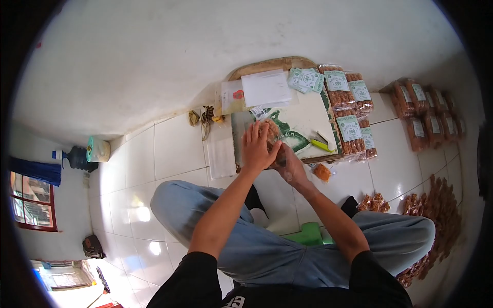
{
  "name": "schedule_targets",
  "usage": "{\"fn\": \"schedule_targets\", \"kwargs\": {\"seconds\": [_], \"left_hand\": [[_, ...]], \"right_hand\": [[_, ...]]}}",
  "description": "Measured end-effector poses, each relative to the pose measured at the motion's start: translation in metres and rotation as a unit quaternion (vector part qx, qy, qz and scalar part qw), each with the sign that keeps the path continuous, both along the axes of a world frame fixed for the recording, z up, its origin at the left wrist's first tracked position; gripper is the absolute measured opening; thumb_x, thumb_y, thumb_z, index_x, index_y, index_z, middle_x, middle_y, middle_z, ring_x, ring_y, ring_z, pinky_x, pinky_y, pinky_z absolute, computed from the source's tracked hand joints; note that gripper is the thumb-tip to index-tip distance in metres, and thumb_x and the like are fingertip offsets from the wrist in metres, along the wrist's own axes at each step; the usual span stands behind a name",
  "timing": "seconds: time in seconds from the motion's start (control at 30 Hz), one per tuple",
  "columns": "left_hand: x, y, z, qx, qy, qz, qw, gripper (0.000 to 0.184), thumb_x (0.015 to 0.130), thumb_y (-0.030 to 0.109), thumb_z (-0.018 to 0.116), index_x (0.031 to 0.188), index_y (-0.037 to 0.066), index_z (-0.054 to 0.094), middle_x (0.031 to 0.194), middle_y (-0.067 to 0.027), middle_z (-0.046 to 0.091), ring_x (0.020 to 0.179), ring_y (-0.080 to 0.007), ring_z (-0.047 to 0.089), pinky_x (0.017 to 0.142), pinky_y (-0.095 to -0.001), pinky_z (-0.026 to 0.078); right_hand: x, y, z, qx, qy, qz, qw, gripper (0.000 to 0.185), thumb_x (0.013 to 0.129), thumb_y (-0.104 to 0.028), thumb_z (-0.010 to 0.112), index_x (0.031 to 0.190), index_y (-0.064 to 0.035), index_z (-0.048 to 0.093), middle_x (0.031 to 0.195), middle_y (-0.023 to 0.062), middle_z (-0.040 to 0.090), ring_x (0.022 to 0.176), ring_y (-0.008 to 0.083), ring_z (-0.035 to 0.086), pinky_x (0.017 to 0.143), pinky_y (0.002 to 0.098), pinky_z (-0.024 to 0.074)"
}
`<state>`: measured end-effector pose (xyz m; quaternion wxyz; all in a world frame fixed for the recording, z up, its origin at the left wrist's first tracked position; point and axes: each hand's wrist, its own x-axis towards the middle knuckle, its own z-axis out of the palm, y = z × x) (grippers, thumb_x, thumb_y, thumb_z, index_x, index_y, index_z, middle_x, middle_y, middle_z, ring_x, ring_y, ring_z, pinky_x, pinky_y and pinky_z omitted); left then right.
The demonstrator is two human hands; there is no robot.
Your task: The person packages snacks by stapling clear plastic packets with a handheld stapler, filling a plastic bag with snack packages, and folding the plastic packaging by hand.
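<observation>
Between my two hands, over the near-left part of a low board table [308, 117], is a clear plastic bag of brown snacks [270, 129]. My left hand [258, 149] lies over its left side with the fingers stretched along it. From the right and below, my right hand [294, 168] grips the lower end, and the palms partly hide the bag. A lime-green stapler [322, 145] rests on the board to the right of my hands. Beyond my left fingertips are a small printed packet [258, 111] and white paper sheets [265, 88].
Green-white labels [306, 79] lie at the board's far edge. Labelled snack packs [349, 128] stand along its right side, more packs [433, 115] by the wall. An orange packet [322, 172] is on the floor. Many small snack bags [436, 220] are heaped right; a green stool [310, 234] is below.
</observation>
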<state>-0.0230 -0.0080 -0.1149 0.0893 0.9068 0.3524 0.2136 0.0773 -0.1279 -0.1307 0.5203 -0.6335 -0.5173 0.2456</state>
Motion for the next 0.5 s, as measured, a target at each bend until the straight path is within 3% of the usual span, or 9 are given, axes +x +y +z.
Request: {"fn": "schedule_targets", "kwargs": {"seconds": [0.03,0.1,0.23,0.3,0.33,0.4,0.43,0.5], "left_hand": [[0.003,-0.005,0.002,0.001,-0.004,0.019,1.0,0.066,0.091,0.053,0.05,0.14,0.008,0.043,0.147,-0.0199,0.032,0.137,-0.0411,0.027,0.111,-0.0559,0.018],[0.008,-0.013,-0.004,0.023,-0.003,0.037,0.999,0.068,0.09,0.053,0.051,0.139,0.007,0.043,0.147,-0.0203,0.032,0.136,-0.0417,0.027,0.111,-0.0565,0.018],[0.012,-0.013,-0.012,0.023,-0.018,0.064,0.998,0.068,0.089,0.053,0.053,0.139,0.009,0.043,0.147,-0.0212,0.032,0.137,-0.0418,0.026,0.111,-0.0563,0.017],[0.01,-0.007,-0.011,-0.012,-0.026,0.064,0.998,0.064,0.09,0.051,0.052,0.139,0.011,0.044,0.147,-0.0206,0.032,0.137,-0.0402,0.026,0.112,-0.0545,0.017],[0.009,-0.002,-0.01,-0.046,-0.036,0.065,0.996,0.06,0.091,0.049,0.051,0.138,0.012,0.046,0.148,-0.02,0.032,0.137,-0.0387,0.026,0.112,-0.0528,0.016],[0.0,0.011,-0.008,-0.079,-0.064,0.067,0.993,0.055,0.093,0.046,0.049,0.138,0.015,0.047,0.148,-0.019,0.032,0.138,-0.0366,0.027,0.113,-0.0508,0.016],[-0.002,0.017,-0.009,-0.111,-0.095,0.07,0.987,0.051,0.095,0.044,0.048,0.138,0.017,0.048,0.149,-0.0181,0.032,0.138,-0.0345,0.027,0.113,-0.0488,0.016],[-0.007,0.021,-0.012,-0.107,-0.084,0.075,0.988,0.05,0.095,0.042,0.047,0.138,0.018,0.048,0.149,-0.0174,0.032,0.138,-0.0333,0.028,0.113,-0.0477,0.017]], "right_hand": [[-0.003,0.002,0.003,0.001,0.002,-0.001,1.0,0.072,0.075,-0.009,0.076,0.136,-0.0043,0.038,0.124,0.0216,0.054,0.111,0.0396,0.054,0.089,0.0419,0.048],[-0.007,0.007,0.007,-0.143,0.019,-0.058,0.988,0.076,0.074,-0.011,0.078,0.136,-0.0036,0.034,0.119,0.022,0.057,0.11,0.0364,0.057,0.087,0.038,0.0492],[-0.006,0.005,0.001,-0.068,-0.021,-0.066,0.995,0.072,0.078,-0.005,0.072,0.137,-0.0023,0.031,0.123,0.0225,0.055,0.114,0.0373,0.056,0.091,0.039,0.0479],[0.0,0.0,0.007,-0.024,0.141,0.064,0.988,0.066,0.081,0.003,0.063,0.139,-0.0033,0.032,0.126,0.0241,0.053,0.121,0.0364,0.052,0.096,0.0394,0.0455],[0.003,-0.002,-0.001,-0.024,0.142,0.064,0.988,0.066,0.081,0.003,0.063,0.139,-0.0033,0.032,0.126,0.0241,0.053,0.121,0.0364,0.052,0.096,0.0394,0.0455],[0.011,-0.004,-0.02,0.021,-0.045,0.045,0.998,0.066,0.077,0.01,0.055,0.139,-0.0033,0.038,0.133,0.0226,0.049,0.125,0.0386,0.048,0.102,0.0421,0.0416],[0.014,-0.001,-0.024,-0.003,-0.045,0.057,0.997,0.061,0.078,0.013,0.047,0.137,-0.0029,0.043,0.134,0.0229,0.048,0.122,0.036,0.052,0.098,0.0379,0.045],[0.019,-0.007,-0.024,0.004,-0.002,0.047,0.999,0.061,0.079,0.012,0.046,0.137,-0.0039,0.044,0.131,0.0222,0.052,0.117,0.0341,0.056,0.095,0.0362,0.0468]]}}
